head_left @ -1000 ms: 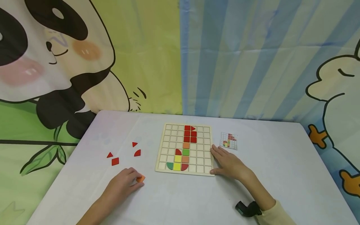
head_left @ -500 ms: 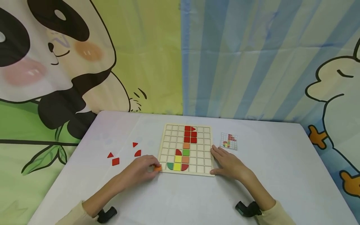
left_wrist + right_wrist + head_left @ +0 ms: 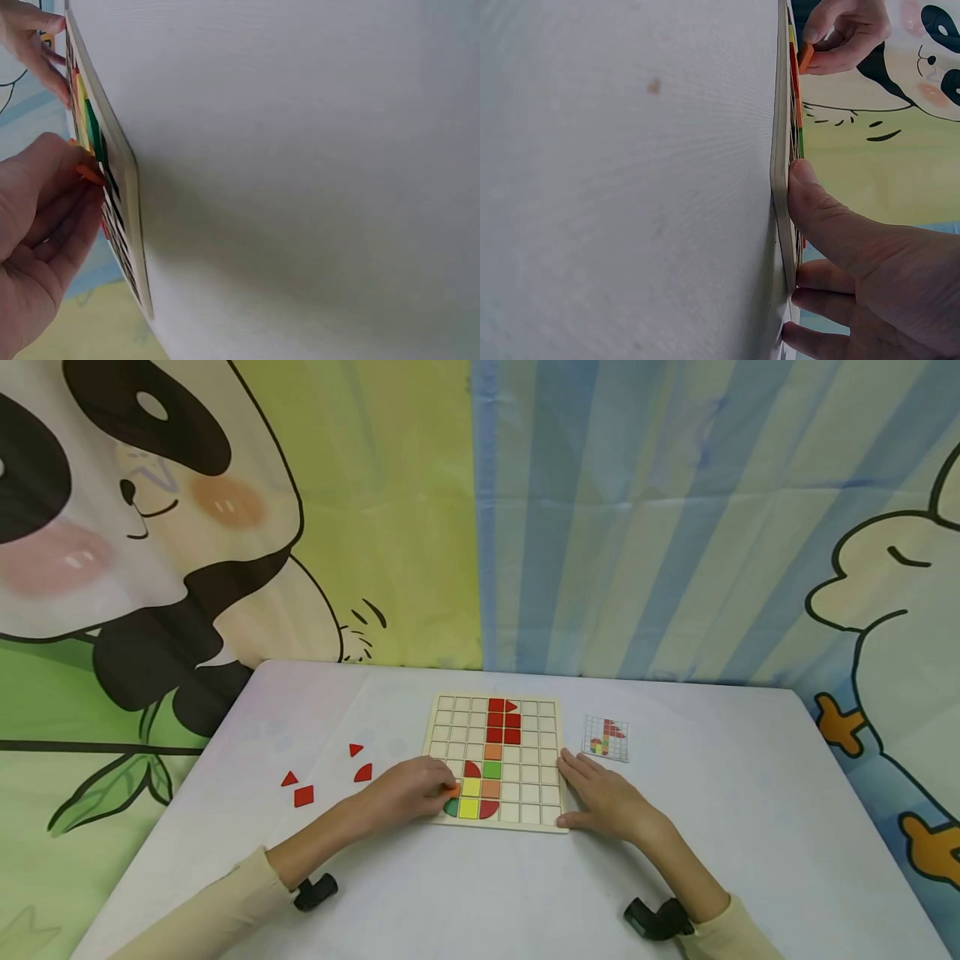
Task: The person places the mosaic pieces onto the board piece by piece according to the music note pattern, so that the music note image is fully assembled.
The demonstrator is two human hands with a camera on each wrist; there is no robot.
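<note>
A wooden grid board lies on the white table, with red, orange, yellow and green tiles set in some of its squares. My left hand reaches over the board's lower left part and pinches an orange tile between thumb and fingers. In the left wrist view that tile is tilted and close over the squares, beside the green quarter-round tile. Most of its shape is hidden by the fingers. Along the board's right edge rests my right hand, its fingers extended and its thumb at the near corner.
Left of the board lie a red square tile, a red triangle, another red triangle tile and a red quarter-round tile. A small card with a coloured grid pattern lies right of the board. Printed curtains hang behind the table.
My left hand has carried the orange tile rightward from the table beside the board to over its lower left squares. The right hand has stayed at the board's edge.
</note>
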